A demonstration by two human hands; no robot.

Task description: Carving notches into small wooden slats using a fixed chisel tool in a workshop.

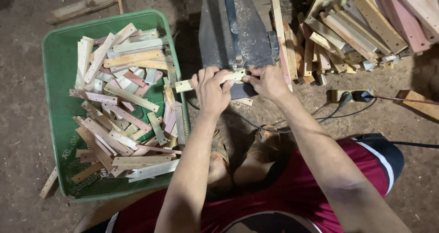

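Dirt floor (27, 123), machine (235, 31) far centre: left hand (211, 92) and right hand (267, 81), grips clamped on wooden strip (192, 83); fingers near machine, slip risks injury

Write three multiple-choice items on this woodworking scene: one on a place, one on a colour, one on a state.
1. Where does the basket of cut wooden strips sit?
A. To the person's left
B. To the person's right
C. On top of the machine

2. What colour is the basket?
A. Blue
B. Green
C. Black

3. How is the wooden strip at the machine held?
A. By the left hand alone
B. By both hands
C. Lying untouched

Answers:
1. A, it lies left of the arms.
2. B, rim and mesh are green.
3. B, the left hand and right hand both have a grip on it.
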